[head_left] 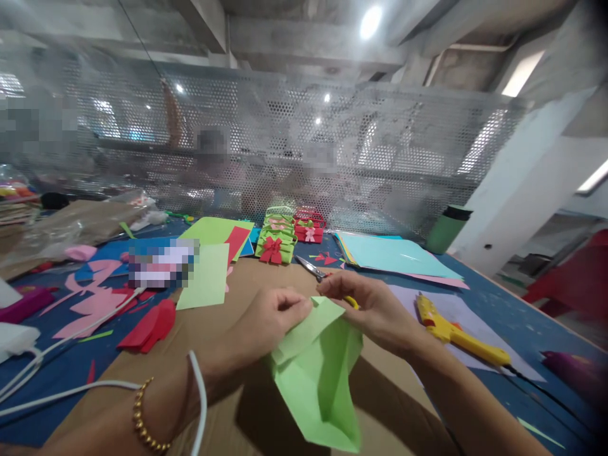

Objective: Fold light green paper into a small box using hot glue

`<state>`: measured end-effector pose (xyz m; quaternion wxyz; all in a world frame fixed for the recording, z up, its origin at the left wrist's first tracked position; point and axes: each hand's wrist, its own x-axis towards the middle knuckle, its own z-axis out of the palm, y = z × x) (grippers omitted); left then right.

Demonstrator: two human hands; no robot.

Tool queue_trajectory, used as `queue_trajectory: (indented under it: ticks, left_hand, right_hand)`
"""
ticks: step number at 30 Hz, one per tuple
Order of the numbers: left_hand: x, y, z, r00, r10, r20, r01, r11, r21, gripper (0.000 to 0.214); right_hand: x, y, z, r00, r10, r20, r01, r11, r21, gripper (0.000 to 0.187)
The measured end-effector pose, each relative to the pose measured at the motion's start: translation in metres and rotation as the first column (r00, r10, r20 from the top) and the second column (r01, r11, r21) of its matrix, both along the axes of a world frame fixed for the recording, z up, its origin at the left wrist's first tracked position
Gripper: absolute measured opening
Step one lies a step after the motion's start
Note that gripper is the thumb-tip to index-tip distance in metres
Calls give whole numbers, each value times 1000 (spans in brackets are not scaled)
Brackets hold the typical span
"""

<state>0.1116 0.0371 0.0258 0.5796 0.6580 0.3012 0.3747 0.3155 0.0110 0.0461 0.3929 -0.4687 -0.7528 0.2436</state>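
A folded piece of light green paper (316, 386) hangs in front of me, bent into a hollow pocket with a flap across its top. My left hand (282, 310) is closed, its thumb and forefinger pinching the paper's top edge. At the upper right corner my right hand (368, 307) is closed around the side of the sheet; some of its fingertips are hidden behind the paper. Just behind that hand lie scissors (311, 267), blades pointing away to the left, with part of a yellow handle showing near my right fingers.
Brown cardboard (247, 285) lies under my hands. A yellow glue gun (463, 335) rests on purple paper at the right. Green paper bags (276, 237) with bows stand behind, beside a red one (310, 227). Coloured sheets (399, 256), pink scraps (90, 310) and a white cable (199, 399) lie around.
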Motion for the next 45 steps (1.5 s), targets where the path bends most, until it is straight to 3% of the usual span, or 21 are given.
queue_trajectory:
  ticks: [3, 8, 16, 25, 29, 36, 45]
  left_hand:
    - [0, -11, 6, 1000, -14, -4, 14, 999, 33, 35]
    - [1, -10, 2, 992, -122, 34, 125, 988, -94, 37]
    - [1, 2, -3, 998, -31, 56, 34, 998, -57, 28]
    - [1, -4, -10, 987, -131, 92, 151, 954, -261, 28]
    - [0, -5, -7, 987, -140, 83, 154, 967, -204, 26]
    - [-2, -1, 1, 997, -66, -40, 68, 996, 56, 24]
    - [-1, -3, 1, 996, -90, 30, 86, 991, 105, 16]
  right_hand:
    - [-3, -4, 2, 1000, 11, 13, -11, 1000, 9, 10]
    - [-4, -7, 10, 998, 54, 32, -55, 998, 17, 12]
    - [1, -8, 14, 989, 127, -72, -134, 986, -103, 19]
    - [-4, -15, 18, 982, 168, -86, -183, 958, -219, 32]
    - [-1, -15, 18, 990, 137, -28, -140, 979, -146, 22]
    - [1, -12, 20, 997, 48, 63, -53, 995, 85, 5]
    - [0, -12, 18, 993, 89, 79, -94, 993, 73, 6]
